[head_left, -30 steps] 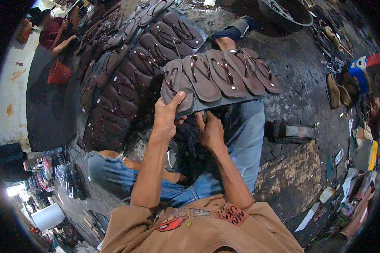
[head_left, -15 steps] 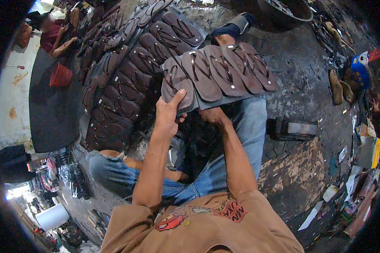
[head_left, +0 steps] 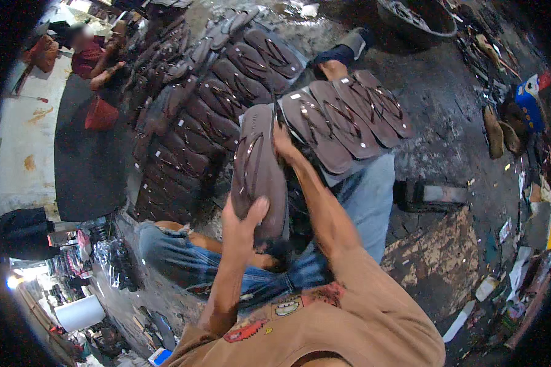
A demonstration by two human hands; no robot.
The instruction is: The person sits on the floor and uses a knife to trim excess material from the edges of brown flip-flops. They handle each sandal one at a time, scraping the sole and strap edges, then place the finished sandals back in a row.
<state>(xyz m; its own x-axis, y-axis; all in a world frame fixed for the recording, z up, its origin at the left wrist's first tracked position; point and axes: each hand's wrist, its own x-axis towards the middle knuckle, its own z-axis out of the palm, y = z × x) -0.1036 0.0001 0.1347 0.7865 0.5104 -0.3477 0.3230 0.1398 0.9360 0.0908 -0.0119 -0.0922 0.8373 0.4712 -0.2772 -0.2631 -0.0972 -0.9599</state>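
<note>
Seen from above, a seated person in a tan shirt and blue jeans handled dark brown flip-flops over their lap. Their left hand [head_left: 246,215] was wrapped around the near end of a single brown flip-flop [head_left: 257,165], fingers curled over its edge and thumb pressed on the sole, holding it almost on end with the strap side facing left. Their right hand [head_left: 283,139] reached farther away, fingers closed onto the left edge of a fanned row of flip-flops [head_left: 349,119] that rested across the right knee; how tightly it gripped could not be told, since the raised sandal hid part of it. The row and the raised flip-flop touched at the right hand.

To the left and farther off, a large heap of brown flip-flops [head_left: 208,104] lay in overlapping rows on the dark, wet floor [head_left: 447,122]. At the far right edge stood a dark round basin [head_left: 419,18]; its contents could not be made out. Another person in red [head_left: 89,58] sat at the far left. Scraps and litter [head_left: 520,244] lined the right side.
</note>
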